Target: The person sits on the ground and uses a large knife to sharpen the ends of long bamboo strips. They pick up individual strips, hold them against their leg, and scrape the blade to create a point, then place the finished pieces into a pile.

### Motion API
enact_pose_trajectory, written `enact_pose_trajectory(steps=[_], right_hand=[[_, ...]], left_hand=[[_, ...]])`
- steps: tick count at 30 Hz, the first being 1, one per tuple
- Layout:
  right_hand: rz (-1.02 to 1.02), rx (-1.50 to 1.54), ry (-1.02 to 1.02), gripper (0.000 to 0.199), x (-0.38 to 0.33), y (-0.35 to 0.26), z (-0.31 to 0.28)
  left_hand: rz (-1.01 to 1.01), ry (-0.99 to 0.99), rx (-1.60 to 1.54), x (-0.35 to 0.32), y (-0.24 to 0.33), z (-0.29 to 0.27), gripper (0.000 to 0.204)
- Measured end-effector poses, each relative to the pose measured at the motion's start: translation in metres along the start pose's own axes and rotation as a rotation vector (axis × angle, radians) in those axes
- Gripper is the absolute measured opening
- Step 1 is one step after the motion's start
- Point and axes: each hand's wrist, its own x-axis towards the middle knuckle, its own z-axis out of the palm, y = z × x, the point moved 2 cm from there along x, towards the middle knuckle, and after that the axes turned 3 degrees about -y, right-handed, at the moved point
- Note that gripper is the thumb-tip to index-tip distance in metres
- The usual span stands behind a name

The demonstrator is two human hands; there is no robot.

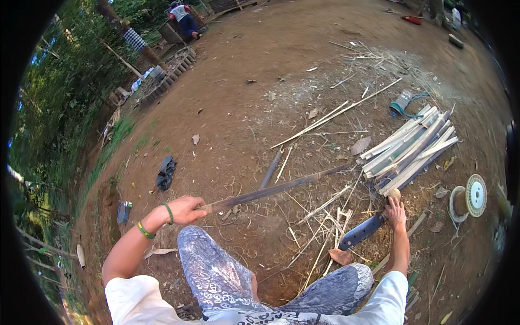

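Observation:
My left hand [187, 210] is closed around the near end of a long, dark bamboo strip [271, 189]. The strip slants away to the right, its far end close to a pile of split bamboo pieces [409, 149]. My right hand [396, 213] grips the handle of a cleaver [360, 233], a pale rounded knob showing above the fingers. The dark, broad blade has a row of holes and points down and left, low over the ground by my right knee. Thin pale bamboo slivers [325, 208] lie scattered between the blade and the strip.
A spool [476, 196] stands at the right. Beyond the pile lies a clear container with a teal cord [401, 102]. A short dark tube [271, 169] and crumpled black cloth [166, 173] are on the dirt ground. Another person [185, 19] bends over far off.

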Motion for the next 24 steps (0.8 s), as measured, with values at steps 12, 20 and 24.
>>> enact_pose_trajectory(steps=[12,20,24], right_hand=[[-0.08,-0.23,-0.052,0.029,-0.036,0.027,0.054],[-0.096,-0.134,-0.165,0.037,-0.142,0.024,-0.012],[-0.2,-0.174,-0.2,0.051,-0.184,-0.004,-0.064]], left_hand=[[-0.211,-0.424,-0.508,-0.043,-0.033,0.008,0.033],[0.18,-0.449,-1.007,-0.063,-0.082,-0.011,0.065],[0.549,-0.245,-1.211,-0.074,-0.097,-0.025,0.109]])
